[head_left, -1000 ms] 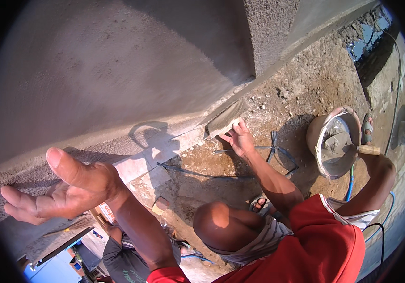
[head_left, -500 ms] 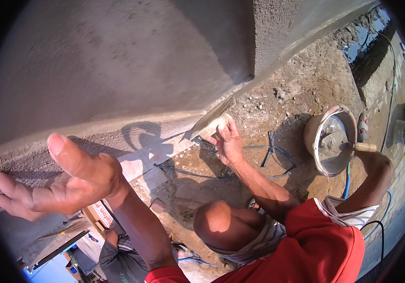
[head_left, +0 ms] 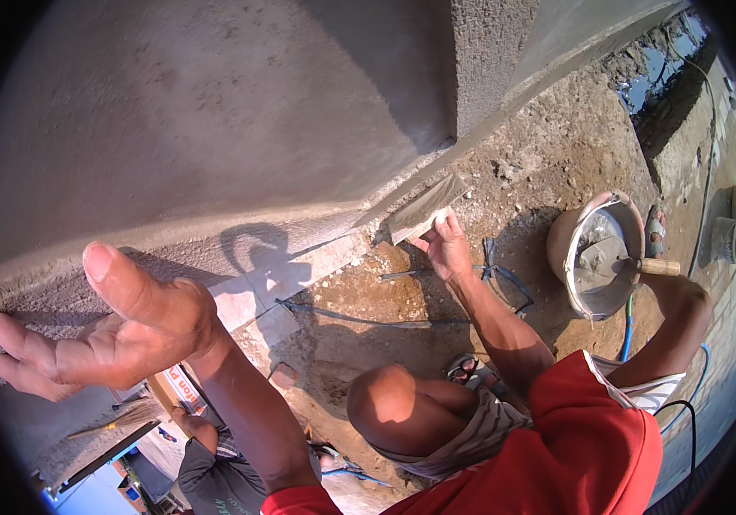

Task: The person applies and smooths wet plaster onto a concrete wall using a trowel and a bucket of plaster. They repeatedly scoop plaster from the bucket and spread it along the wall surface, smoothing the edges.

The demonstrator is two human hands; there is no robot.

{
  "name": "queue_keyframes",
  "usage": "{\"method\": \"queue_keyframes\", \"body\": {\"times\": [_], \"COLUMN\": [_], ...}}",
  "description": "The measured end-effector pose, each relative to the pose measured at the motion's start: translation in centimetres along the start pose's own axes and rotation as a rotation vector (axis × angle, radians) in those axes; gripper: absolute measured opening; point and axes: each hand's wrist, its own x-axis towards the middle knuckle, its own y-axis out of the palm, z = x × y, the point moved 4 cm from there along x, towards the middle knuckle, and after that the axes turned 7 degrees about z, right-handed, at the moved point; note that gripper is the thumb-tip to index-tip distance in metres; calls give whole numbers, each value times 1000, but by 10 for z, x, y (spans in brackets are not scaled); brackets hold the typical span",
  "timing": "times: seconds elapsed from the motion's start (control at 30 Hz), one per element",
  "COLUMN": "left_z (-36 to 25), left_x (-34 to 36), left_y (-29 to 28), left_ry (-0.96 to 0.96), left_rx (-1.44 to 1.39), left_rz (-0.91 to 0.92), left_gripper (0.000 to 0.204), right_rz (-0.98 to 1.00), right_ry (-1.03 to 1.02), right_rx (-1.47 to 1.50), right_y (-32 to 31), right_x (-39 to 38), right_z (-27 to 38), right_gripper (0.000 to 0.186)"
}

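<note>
At three o'clock a round bucket point(head_left: 560, 249) is standing on the soil point(head_left: 591, 146), containing grey mortar point(head_left: 600, 259), with a trowel point(head_left: 661, 267) resting in it and its wooden handle projecting over the rim. Farther out at three o'clock a smaller grey pail point(head_left: 733, 242) is standing, its contents too indistinct to tell. Just off centre toward one o'clock, the right hand point(head_left: 447, 247) is holding a flat grey board point(head_left: 424, 209), its grip clamped on the near edge; the board is sitting close by the foot of the wall point(head_left: 214, 112), and whether they are touching cannot be told. At nine o'clock the left hand point(head_left: 132, 330) is hanging before the wall base, thumb and fingers spread apart. The wall's lower edge is running from nine toward one o'clock. Bare soil is stretching between board and bucket, while a dark cord point(head_left: 368, 323) is curving below them. Counted, one board, one trowel, two containers and two sandals point(head_left: 465, 367) are showing, and one co-worker point(head_left: 244, 481) is staying at seven o'clock.
</note>
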Motion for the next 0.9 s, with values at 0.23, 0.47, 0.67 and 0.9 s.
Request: {"method": "queue_keyframes", "body": {"times": [0.23,0.47,0.67,0.9], "left_z": [-4,1,3,2], "left_x": [2,2,-3,-1], "left_y": [-1,-2,-1,0], "left_ry": [-84,-60,-53,-30], "left_rx": [-27,-8,25,-19], "left_rz": [-5,7,17,1], "left_gripper": [71,74,73,72], "right_rz": [-50,8,166,19], "right_ry": [5,-92,-114,92], "right_rx": [-17,-51,-23,51], "right_y": [6,49,86,29], "right_x": [25,7,-36,-40], "right_z": [-1,9,16,-27], "right_gripper": [41,39,42,36]}}
